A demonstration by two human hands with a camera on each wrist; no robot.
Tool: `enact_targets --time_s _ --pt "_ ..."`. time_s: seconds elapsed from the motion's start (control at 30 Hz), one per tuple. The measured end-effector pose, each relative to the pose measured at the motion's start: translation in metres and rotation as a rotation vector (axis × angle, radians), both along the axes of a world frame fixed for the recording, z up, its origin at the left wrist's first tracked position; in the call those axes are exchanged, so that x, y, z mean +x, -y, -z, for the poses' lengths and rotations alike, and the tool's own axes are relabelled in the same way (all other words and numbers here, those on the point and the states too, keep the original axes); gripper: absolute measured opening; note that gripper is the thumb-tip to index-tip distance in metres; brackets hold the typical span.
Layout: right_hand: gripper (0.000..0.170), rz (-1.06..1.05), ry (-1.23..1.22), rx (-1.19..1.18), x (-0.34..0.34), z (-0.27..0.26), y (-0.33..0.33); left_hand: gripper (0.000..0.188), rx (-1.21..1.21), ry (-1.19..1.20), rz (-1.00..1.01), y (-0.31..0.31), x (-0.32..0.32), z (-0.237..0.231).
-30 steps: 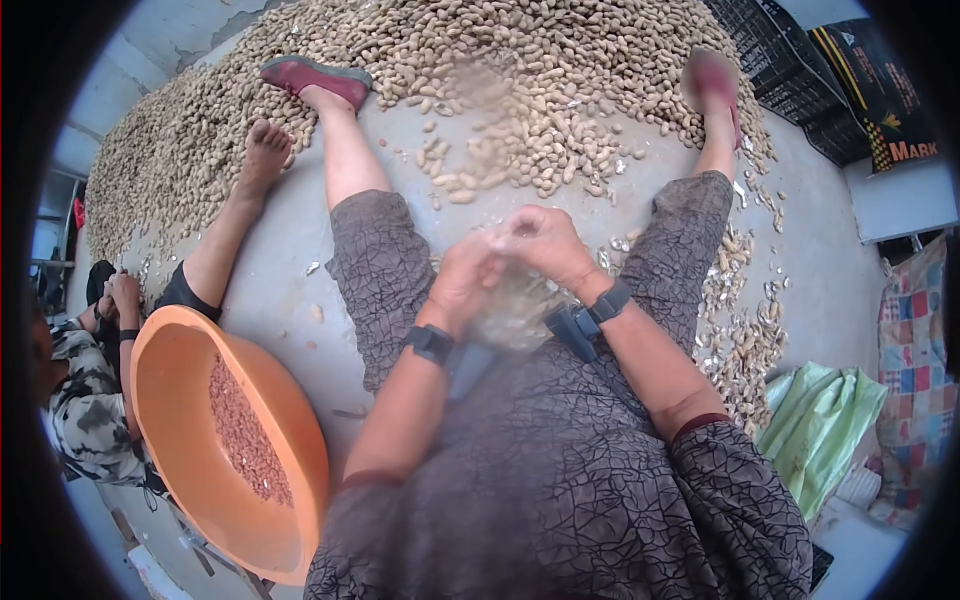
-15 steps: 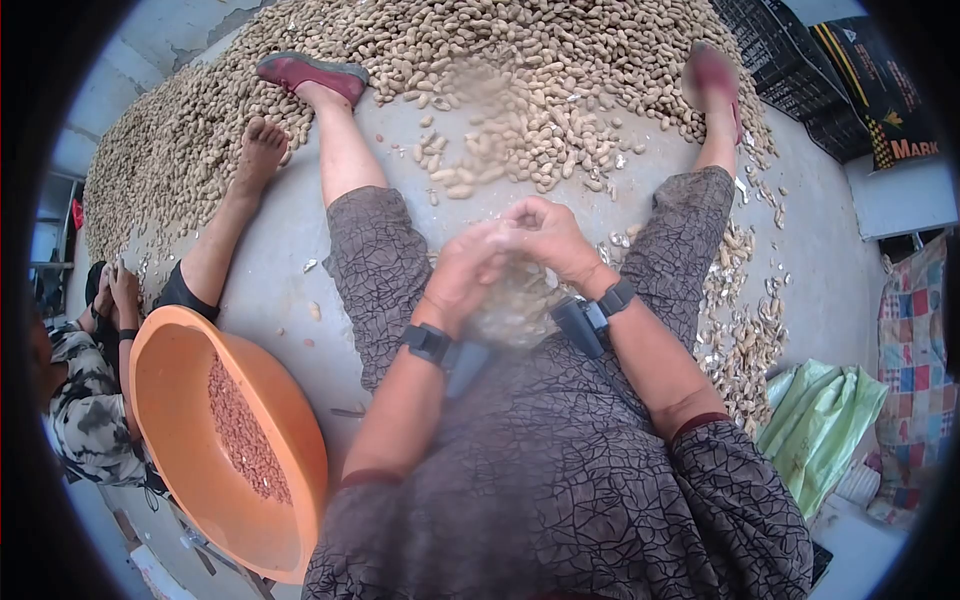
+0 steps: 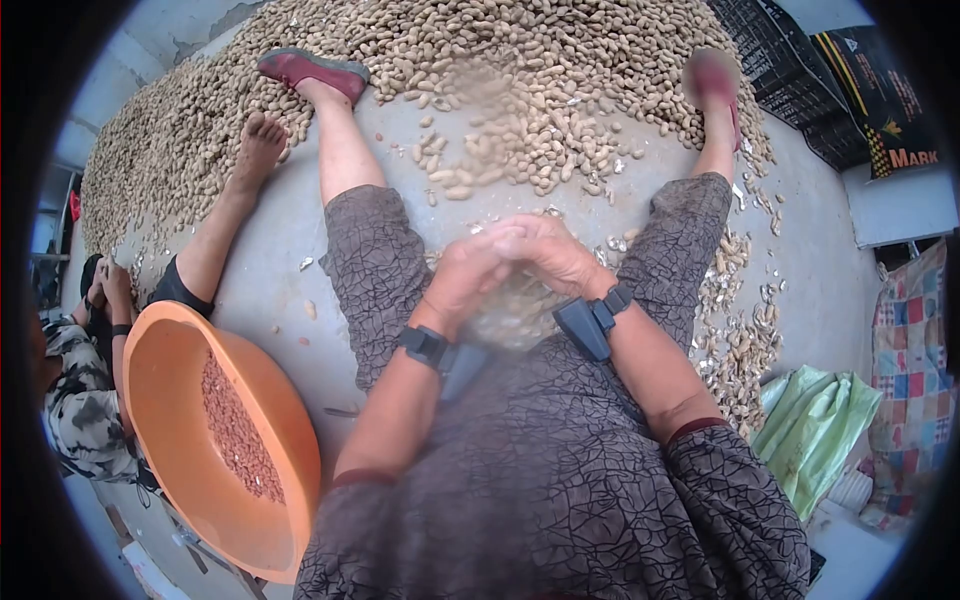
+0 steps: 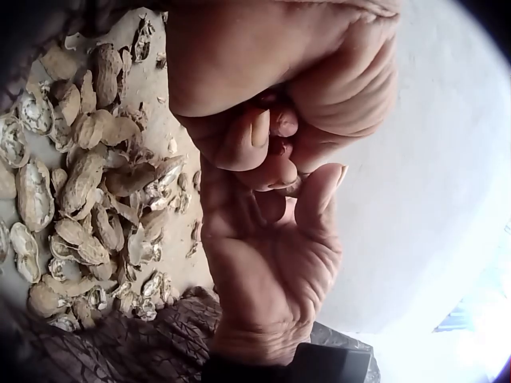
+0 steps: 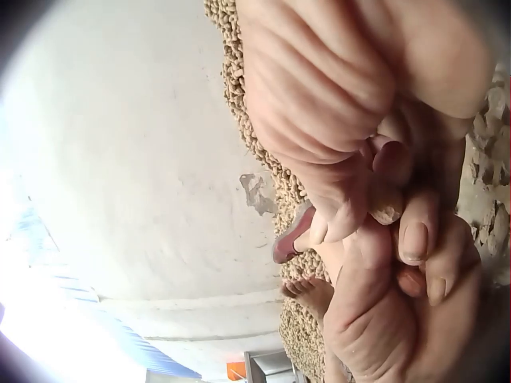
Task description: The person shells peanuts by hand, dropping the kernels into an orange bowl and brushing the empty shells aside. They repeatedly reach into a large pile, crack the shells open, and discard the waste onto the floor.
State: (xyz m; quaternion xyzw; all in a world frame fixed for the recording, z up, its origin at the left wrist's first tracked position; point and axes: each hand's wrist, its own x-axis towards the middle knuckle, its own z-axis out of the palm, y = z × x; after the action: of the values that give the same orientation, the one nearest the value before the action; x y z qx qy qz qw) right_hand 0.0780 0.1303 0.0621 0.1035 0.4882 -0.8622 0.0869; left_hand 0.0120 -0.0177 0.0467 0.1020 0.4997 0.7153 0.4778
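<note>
My left hand and right hand meet at the fingertips over my lap. Between them, partly hidden by thumbs and fingers, is a peanut in its shell, pinched by both hands. Reddish peanut kernels show inside the curled fingers of my left hand, in the left wrist view. Another kernel lies in the curl of my right hand in the right wrist view. Below the hands, cracked peanut shells are heaped on the floor between my legs.
A large pile of unshelled peanuts spreads ahead. At left stands an orange tub with shelled kernels; another person sits beyond it. A green sack and black crates are at right.
The hands have shifted slightly, the right fingers lowering and folding closer over the left. The view has turned a little, and the person at left keeps hands together.
</note>
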Motion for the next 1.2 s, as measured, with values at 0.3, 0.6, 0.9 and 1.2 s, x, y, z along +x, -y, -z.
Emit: enact_targets --time_s 0.3,0.6,0.9,1.2 --pt "0.022 0.105 -0.008 0.035 0.000 0.005 0.003 0.036 0.067 0.052 0.019 0.004 0.000 0.004" --pt "0.022 0.010 -0.049 0.006 0.001 -0.007 0.006 0.038 0.104 0.089 -0.061 -0.001 0.004 -0.006" --pt "0.021 0.077 -0.060 0.078 0.002 -0.010 0.009 0.040 0.080 0.027 -0.015 0.004 0.004 -0.008" --pt "0.019 0.156 -0.027 0.034 0.004 -0.004 0.010 0.029 0.110 0.082 0.012 0.005 0.002 0.005"
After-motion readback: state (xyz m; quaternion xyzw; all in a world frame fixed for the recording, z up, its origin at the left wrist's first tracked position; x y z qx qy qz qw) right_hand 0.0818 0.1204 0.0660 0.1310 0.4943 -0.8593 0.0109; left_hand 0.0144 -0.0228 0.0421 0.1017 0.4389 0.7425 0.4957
